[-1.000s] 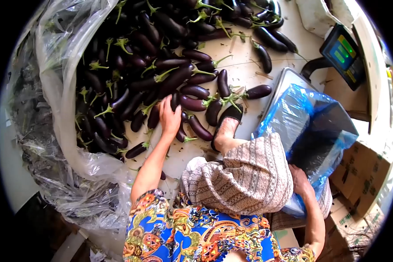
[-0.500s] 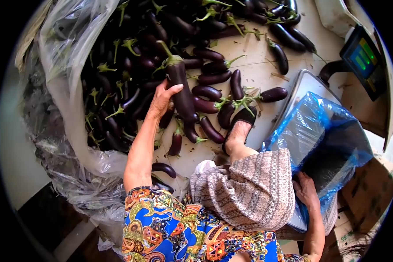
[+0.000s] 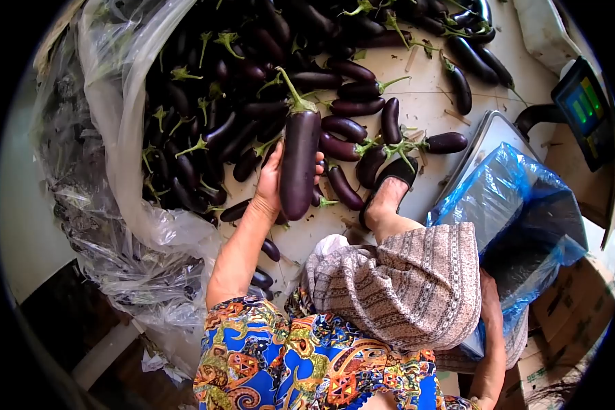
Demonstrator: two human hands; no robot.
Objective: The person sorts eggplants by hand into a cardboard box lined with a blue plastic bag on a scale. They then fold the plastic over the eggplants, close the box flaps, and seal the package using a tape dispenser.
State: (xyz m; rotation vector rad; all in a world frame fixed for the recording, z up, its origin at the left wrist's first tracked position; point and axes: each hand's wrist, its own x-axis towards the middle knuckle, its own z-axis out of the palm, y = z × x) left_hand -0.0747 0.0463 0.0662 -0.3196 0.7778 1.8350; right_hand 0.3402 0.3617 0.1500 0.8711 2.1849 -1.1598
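A long dark eggplant [image 3: 301,164] with a green stem lies in my left hand [image 3: 270,179]. My thumb is on one side and the fingertips show on the other, wrapped round from beneath. More eggplants [image 3: 242,130] are heaped just beyond that hand. On the right, a bin lined with a blue plastic bag [image 3: 502,184] stands by my knee. My right hand [image 3: 489,290] is at the near side of this bin, and the patterned cloth over my knee hides most of it. Its fingers cannot be seen.
Clear plastic sheeting [image 3: 109,137] borders the heap on the left. A scale platform [image 3: 482,147] with a lit display [image 3: 581,109] stands at the right, near cardboard [image 3: 567,301]. My foot in a black shoe [image 3: 396,179] rests on the pale floor among loose eggplants.
My left hand has brought the eggplant nearer to me and slightly right, away from the heap, and its fingers now show around it. My right hand has slipped mostly behind the knee.
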